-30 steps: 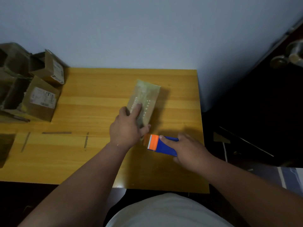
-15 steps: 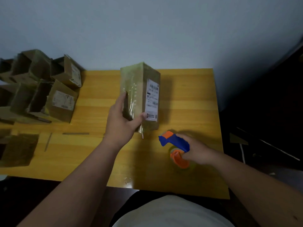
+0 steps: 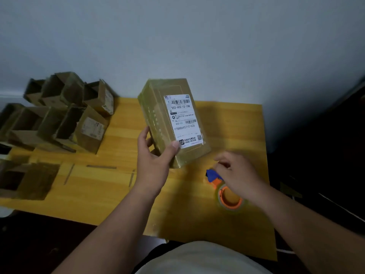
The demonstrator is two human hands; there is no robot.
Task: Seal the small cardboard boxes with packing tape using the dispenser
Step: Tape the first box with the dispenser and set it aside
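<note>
The person is wearing a pale, whitish top (image 3: 201, 260) — it is showing at six o'clock, at the bottom edge. Both forearms are showing bare, no sleeves — the left hand (image 3: 153, 165) and right hand (image 3: 240, 177) are wearing no gloves, rings or watch.

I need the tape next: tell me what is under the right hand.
Under the right hand the tape dispenser lies on the wooden table, blue head and orange roll showing. Its handle is covered by the hand.
</note>
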